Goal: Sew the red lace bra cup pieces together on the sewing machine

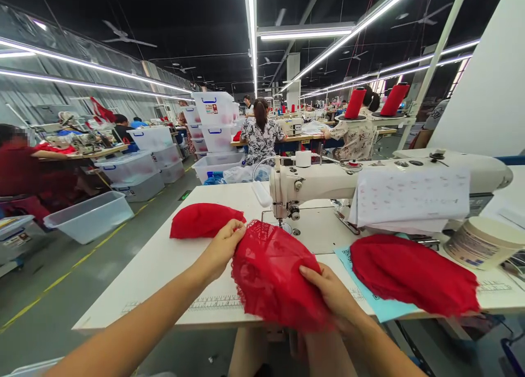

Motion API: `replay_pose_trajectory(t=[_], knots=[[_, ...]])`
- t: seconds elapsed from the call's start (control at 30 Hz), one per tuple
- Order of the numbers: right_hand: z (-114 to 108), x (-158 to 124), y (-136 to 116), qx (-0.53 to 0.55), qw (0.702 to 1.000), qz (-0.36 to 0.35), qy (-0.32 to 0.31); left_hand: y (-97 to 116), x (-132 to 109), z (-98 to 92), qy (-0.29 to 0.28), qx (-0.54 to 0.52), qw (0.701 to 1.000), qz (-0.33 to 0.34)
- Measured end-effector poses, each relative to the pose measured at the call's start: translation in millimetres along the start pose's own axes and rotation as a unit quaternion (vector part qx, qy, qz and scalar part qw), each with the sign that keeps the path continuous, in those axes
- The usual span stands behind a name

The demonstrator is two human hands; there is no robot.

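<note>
A sheer red lace fabric piece [274, 273] is stretched between my two hands in front of the sewing machine [315, 180]. My left hand [223, 243] pinches its upper left corner. On the right side, my right hand [328, 289] grips the edge with the thumb on top; its other fingers are hidden beneath the cloth. The lace's upper edge lies close to the needle area. Left of it, a folded red fabric stack [203, 219] rests on the white table [151, 278]. A larger red fabric pile [410, 273] lies to the right on a light blue sheet [381, 303].
A tub [484, 243] stands at the right, near a printed paper [412, 196] draped over the machine. Red thread cones [355, 103] sit on a stand behind. Clear plastic bins [88, 215] line the left aisle. Co-workers [262, 131] sit at other tables ahead.
</note>
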State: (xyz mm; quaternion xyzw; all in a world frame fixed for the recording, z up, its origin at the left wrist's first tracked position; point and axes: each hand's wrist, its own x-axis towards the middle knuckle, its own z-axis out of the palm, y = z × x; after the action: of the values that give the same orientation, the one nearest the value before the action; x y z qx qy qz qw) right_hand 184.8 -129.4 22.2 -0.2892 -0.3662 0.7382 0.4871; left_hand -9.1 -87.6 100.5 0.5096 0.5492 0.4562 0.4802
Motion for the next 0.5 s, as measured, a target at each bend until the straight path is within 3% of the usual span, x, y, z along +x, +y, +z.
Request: replay_pose_trajectory(t=[0.13,0.27,0.4,0.5], knots=[[-14.4,18.3,-17.4,-0.086,0.991,-0.063,0.076,-23.3,9.6,-6.1,0.062,-0.007,0.997,-0.037],[-42.1,31.4,-17.8,-0.227,0.937,-0.168,0.206,-44.4,13.4,-16.5,0.094,-0.002,0.994,-0.062],[-55.7,24.7,-10.6,-0.361,0.895,-0.194,0.177,-53.0,13.2,-23.7,0.092,0.006,0.994,-0.064],[-47.2,16.3,-5.7,-0.491,0.833,-0.236,0.095,-55.9,17.1,-24.3,0.086,0.014,0.995,-0.052]])
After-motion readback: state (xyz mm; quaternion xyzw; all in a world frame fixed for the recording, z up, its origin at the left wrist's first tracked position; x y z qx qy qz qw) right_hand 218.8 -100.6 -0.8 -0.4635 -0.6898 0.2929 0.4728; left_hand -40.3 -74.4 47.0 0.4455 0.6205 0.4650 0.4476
